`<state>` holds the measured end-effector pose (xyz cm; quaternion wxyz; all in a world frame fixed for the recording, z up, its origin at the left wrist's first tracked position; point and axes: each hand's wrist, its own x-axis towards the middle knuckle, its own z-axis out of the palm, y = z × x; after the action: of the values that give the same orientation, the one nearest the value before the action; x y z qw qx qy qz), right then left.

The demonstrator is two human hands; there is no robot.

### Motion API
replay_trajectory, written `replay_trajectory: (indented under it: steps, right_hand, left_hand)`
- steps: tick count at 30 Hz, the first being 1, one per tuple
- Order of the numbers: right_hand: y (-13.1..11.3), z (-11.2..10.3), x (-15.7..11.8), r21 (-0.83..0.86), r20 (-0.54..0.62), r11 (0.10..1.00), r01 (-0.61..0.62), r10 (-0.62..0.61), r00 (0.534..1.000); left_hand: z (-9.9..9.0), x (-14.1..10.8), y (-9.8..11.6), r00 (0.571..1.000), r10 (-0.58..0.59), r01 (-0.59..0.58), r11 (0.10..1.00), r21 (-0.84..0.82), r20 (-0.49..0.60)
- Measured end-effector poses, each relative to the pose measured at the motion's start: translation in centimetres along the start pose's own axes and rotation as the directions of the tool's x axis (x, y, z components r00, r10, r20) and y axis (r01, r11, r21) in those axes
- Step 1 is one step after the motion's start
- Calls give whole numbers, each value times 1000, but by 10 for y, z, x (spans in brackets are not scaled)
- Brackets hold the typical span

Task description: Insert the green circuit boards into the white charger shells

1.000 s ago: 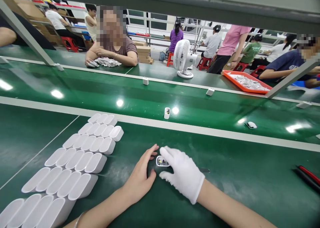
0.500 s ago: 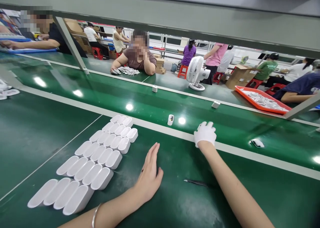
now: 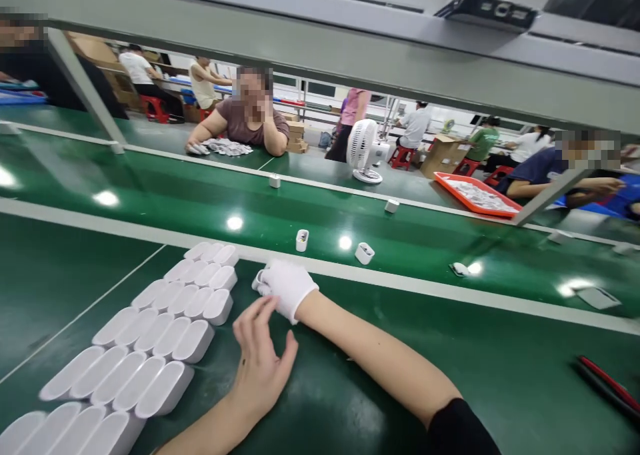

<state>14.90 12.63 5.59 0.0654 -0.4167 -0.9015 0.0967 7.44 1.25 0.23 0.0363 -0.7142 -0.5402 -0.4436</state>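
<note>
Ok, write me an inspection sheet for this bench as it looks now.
Surface: green bench top with a glossy green belt behind it.
Job's things: rows of white shells lie open side up at left; one white shell sits at the gloved fingers.
Clutter: two small white parts on the belt; red and black tools at far right.
Hands: right hand, in a white glove, is closed around the single shell; left hand is bare and open, held beside it.
Cables: nothing seen.
Surroundings: a white fan, an orange tray, and seated people across the belt.
</note>
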Motion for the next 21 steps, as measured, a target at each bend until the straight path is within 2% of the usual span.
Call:
replay_trajectory:
  steps: [2, 4, 6, 8, 9, 10, 11, 12, 13, 14, 15, 17, 18, 19, 21]
  right_hand:
    - [3, 0, -30, -13, 39, 993, -114, 115, 993]
    - [2, 1, -65, 22, 68, 985, -170, 169, 983]
    - [1, 3, -97, 135, 61, 986, -96, 89, 994]
    - [11, 1, -124, 328, 21, 945, 8, -16, 1000]
    - [22, -2, -134, 406, -7, 914, 5, -2, 1000]
    - [38, -7, -143, 453, -44, 890, -60, 89, 995]
    - [59, -14, -150, 462, -90, 868, -181, 249, 964]
    - [82, -22, -157, 400, -202, 854, -333, 437, 877]
    - [108, -30, -162, 325, -372, 807, -494, 589, 717]
    - [135, -39, -168, 309, -438, 763, -568, 644, 627]
    - [160, -47, -174, 308, -465, 732, -607, 673, 575]
    - [204, -59, -185, 304, -481, 693, -654, 704, 523]
    - [220, -61, -190, 298, -480, 687, -663, 708, 518]
    - [231, -61, -194, 289, -476, 692, -661, 703, 529]
    - [242, -54, -198, 263, -462, 738, -621, 662, 591]
  left_hand:
    - [5, 2, -6, 993, -104, 103, 995, 19, 50]
    - [10, -1, -13, 962, -191, 205, 977, -54, 195]
    - [16, -7, -18, 902, -217, 299, 938, -177, 374]
    - [20, -14, -20, 841, -201, 368, 893, -258, 501]
    - [21, -16, -19, 820, -196, 388, 881, -271, 538]
    - [21, -17, -17, 806, -198, 401, 876, -269, 558]
    - [20, -18, -15, 799, -201, 406, 875, -263, 567]
    - [20, -17, -13, 801, -199, 400, 879, -258, 565]
    - [19, -16, -10, 806, -199, 392, 885, -251, 558]
    - [18, -15, -9, 809, -204, 388, 890, -240, 552]
    - [18, -13, -8, 808, -213, 391, 892, -228, 549]
    - [18, -11, -8, 790, -242, 422, 881, -213, 564]
    - [19, -11, -9, 777, -260, 446, 870, -211, 573]
    - [19, -11, -10, 768, -278, 470, 856, -213, 577]
    - [21, -11, -13, 758, -299, 505, 831, -232, 580]
